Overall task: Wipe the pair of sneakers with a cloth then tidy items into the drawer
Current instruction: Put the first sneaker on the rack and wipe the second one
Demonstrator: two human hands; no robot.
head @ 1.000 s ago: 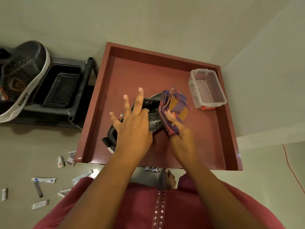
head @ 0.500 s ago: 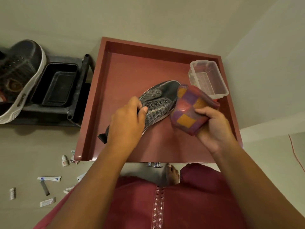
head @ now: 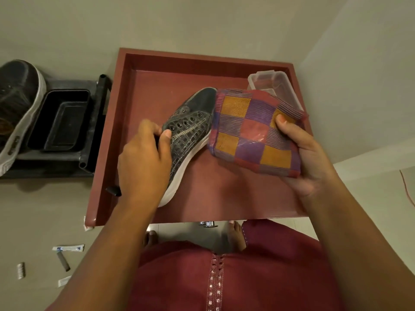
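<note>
Head view: left hand (head: 143,162) grips sneaker (head: 190,129); right hand (head: 307,153) holds cloth (head: 249,131).

The sneaker (head: 188,133) has a dark, bumpy top like scaly skin, with shiny metal lace holes and a smooth white rubber sole. The cloth (head: 251,131) is woven, with fine threads in orange, purple and red squares. The drawer (head: 157,90) is red-brown, smooth and a bit shiny. At its far right is a clear plastic box (head: 280,86). On the left, a black plastic tray (head: 60,122) looks dull. White paper packets (head: 68,248) lie on the smooth floor.
</note>
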